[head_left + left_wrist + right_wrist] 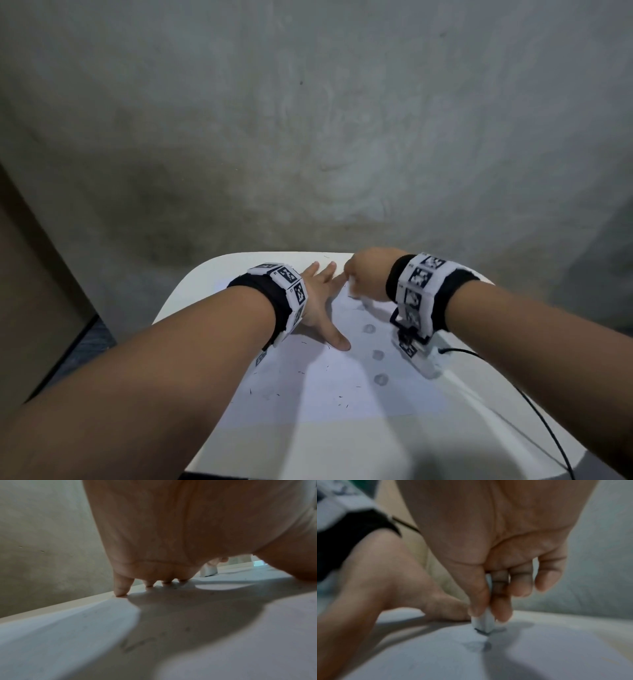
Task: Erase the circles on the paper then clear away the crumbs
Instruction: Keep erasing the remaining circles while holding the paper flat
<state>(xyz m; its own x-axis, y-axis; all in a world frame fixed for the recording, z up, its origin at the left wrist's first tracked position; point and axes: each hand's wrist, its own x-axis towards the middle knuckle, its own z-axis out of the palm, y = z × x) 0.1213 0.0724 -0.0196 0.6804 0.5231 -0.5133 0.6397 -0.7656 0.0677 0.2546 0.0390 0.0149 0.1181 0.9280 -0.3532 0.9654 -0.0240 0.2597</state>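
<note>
A white sheet of paper (329, 387) lies on the white table (376, 442). Three grey pencil circles (377, 354) run down its right half. Dark eraser crumbs (274, 394) are scattered over the sheet. My left hand (320, 301) lies flat with fingers spread, pressing the paper's far left part; its fingertips (121, 592) touch the sheet near the table edge. My right hand (364, 279) pinches a small white eraser (483, 622) between thumb and fingers, its tip down on a smudged pencil mark (477, 644) at the far end of the paper.
A black cable (534, 407) runs from my right wrist over the table's right side to the near edge. A grey concrete wall (308, 120) stands just behind the table. A brown panel (30, 291) is at the left.
</note>
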